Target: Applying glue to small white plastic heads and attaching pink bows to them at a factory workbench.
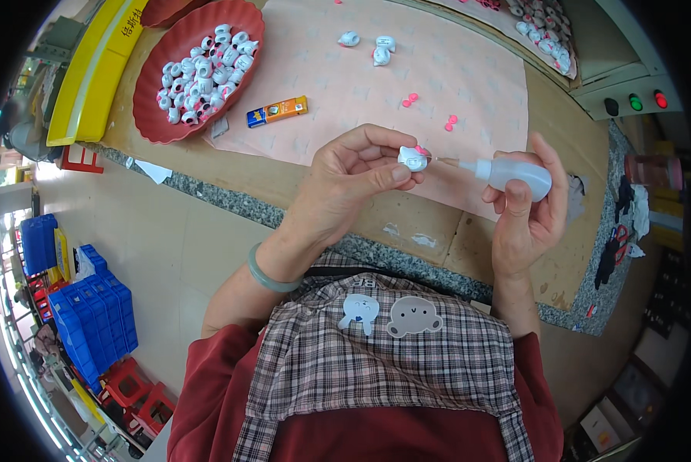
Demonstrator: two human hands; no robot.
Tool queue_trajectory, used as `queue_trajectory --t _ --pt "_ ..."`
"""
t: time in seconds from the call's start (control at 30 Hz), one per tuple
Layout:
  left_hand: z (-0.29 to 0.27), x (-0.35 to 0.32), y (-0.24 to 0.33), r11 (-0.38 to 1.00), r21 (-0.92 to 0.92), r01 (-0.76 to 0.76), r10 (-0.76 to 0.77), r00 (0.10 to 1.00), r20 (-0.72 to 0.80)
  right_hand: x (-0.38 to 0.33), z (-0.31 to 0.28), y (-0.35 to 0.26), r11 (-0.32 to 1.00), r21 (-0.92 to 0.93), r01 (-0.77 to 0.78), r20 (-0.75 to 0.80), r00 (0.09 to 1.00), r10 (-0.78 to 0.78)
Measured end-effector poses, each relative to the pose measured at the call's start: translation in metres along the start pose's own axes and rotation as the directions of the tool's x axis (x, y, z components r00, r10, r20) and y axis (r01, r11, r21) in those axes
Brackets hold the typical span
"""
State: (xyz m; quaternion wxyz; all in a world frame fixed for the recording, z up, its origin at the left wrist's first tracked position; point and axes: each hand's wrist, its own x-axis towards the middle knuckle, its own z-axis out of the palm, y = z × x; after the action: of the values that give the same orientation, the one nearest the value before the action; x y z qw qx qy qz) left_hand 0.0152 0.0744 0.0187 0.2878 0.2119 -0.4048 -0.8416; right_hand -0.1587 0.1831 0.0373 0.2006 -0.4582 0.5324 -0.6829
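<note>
Between the thumb and fingers of my left hand [344,175] is a small white figurine head [412,159] with a pink piece at its top. My right hand [529,208] is wrapped round a translucent squeeze bottle [519,177] that lies tilted on its side. The bottle's thin nozzle points left and its tip is at or very near the head; whether they touch I cannot tell. Beyond my hands, pink bow-shaped pieces [451,123] lie on the pale pink sheet, with loose white heads [382,56] farther back.
A red fluted bowl [147,108] full of similar white heads stands at the back left, beside a yellow bin [91,77]. An orange and blue small box [277,111] lies near the bowl. At the right is a machine housing with lit buttons [635,102]. Blue crates [95,323] stand on the floor.
</note>
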Motion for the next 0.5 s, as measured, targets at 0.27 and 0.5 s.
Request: queue_trajectory --t 0.27,0.5 --pt "-0.0004 0.0001 -0.0037 1.0 0.021 -0.006 0.006 1.0 -0.002 -0.0092 0.0012 -0.0021 0.965 -0.224 0.139 0.062 0.99 -0.128" --pt "-0.0019 0.0004 -0.0053 1.0 0.01 -0.006 0.006 1.0 0.005 -0.0112 -0.0032 0.0015 0.934 -0.306 0.185 0.098 0.982 -0.163"
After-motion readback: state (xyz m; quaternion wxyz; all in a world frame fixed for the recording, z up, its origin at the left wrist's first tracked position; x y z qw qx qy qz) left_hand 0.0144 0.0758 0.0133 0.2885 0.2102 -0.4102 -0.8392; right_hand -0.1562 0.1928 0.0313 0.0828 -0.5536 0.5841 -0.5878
